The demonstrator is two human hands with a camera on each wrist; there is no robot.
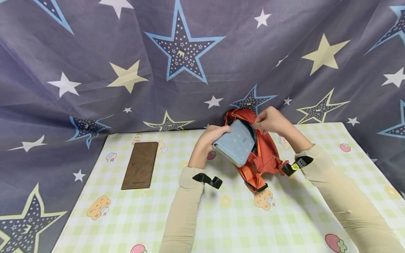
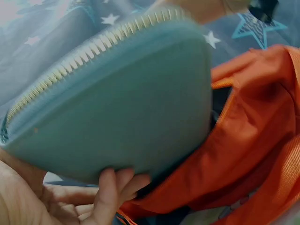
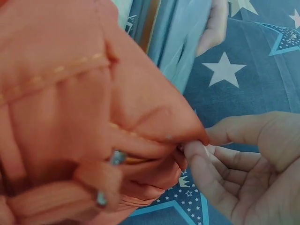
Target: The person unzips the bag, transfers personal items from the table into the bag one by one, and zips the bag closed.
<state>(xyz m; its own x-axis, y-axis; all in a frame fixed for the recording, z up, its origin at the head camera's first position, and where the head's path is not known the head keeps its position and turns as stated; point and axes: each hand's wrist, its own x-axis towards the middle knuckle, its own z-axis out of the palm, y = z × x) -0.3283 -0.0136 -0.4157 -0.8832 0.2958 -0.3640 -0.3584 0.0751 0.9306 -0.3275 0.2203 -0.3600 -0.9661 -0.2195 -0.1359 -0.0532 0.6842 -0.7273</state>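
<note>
A pale blue wallet (image 1: pixel 237 142), with a gold zip along its edge in the left wrist view, sits tilted at the mouth of an orange bag (image 1: pixel 269 154). Its far end is against the bag's dark lining; how deep it goes is hidden. My left hand (image 1: pixel 213 136) grips the wallet's near left end, thumb on top and fingers beneath. At the bag's upper right, my right hand (image 1: pixel 270 119) pinches the fabric rim between thumb and fingers, as the right wrist view shows. Loose orange straps (image 1: pixel 254 175) with a black buckle trail toward me.
A flat brown wallet or notebook cover (image 1: pixel 140 165) lies on the left of the table. Green checked cloth (image 1: pixel 227 225) covers the tabletop. Behind it hangs a dark curtain with stars (image 1: pixel 202 98), which the bag stands close to.
</note>
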